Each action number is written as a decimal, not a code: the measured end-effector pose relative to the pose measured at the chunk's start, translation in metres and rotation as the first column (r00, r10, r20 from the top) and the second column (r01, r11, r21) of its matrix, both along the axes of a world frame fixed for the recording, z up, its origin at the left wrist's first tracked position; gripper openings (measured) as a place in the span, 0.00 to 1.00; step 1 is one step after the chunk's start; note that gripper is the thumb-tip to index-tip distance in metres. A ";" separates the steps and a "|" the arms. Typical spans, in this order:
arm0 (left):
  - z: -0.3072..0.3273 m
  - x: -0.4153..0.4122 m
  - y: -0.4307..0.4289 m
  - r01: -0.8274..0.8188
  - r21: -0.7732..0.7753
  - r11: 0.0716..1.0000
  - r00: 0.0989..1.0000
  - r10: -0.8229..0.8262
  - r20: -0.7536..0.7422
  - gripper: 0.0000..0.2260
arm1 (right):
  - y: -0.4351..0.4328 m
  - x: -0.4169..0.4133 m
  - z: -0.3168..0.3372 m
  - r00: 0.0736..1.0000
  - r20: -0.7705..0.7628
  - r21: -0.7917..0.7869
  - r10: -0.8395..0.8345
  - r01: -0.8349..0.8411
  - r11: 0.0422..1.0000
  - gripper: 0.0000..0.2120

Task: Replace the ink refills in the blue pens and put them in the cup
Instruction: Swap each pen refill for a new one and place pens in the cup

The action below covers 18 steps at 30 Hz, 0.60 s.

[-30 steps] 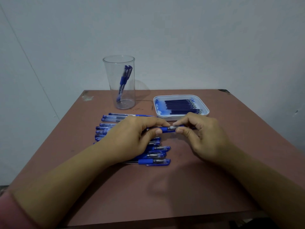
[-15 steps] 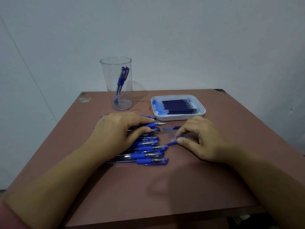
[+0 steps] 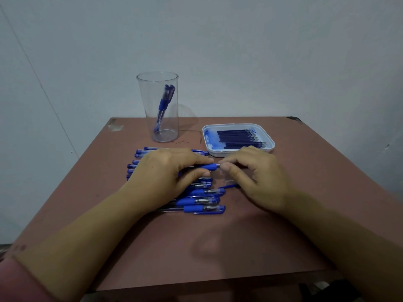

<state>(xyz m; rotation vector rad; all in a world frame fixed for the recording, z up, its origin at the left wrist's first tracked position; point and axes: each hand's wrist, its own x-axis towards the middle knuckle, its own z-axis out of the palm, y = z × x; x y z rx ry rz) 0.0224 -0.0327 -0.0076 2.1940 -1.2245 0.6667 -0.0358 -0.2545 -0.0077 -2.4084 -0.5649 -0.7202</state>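
My left hand (image 3: 170, 173) grips a blue pen (image 3: 208, 166) by its barrel, just above a row of several blue pens (image 3: 202, 201) lying on the table. My right hand (image 3: 259, 177) pinches the metal tip end of that same pen with thumb and forefinger. A loose blue pen cap (image 3: 229, 185) lies on the table under my right hand. A clear plastic cup (image 3: 152, 88) stands at the back with two blue pens (image 3: 164, 103) leaning inside it. A white tray (image 3: 239, 125) at the back right holds several dark ink refills (image 3: 238, 138).
The brown table (image 3: 218, 247) has a near edge close to my forearms and a chipped far left corner. A pale wall rises right behind the cup and the tray.
My right hand pulled the cap off the pen, set it down on the table, and has come back up to the pen's tip. My left hand has kept hold of the pen.
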 end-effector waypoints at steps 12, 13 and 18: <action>-0.002 0.000 -0.003 0.000 -0.030 1.000 1.000 0.000 0.001 0.14 | -0.003 -0.001 -0.003 0.998 -0.047 0.165 0.036 -0.028 0.986 0.08; -0.002 0.001 -0.003 0.000 -0.032 1.000 1.000 0.000 0.002 0.14 | -0.003 0.000 -0.002 0.999 -0.034 0.142 0.033 -0.028 0.989 0.07; -0.002 0.002 -0.002 -0.002 -0.042 0.999 1.000 0.002 0.005 0.14 | -0.003 0.001 -0.003 0.998 0.026 0.084 0.049 -0.051 0.995 0.08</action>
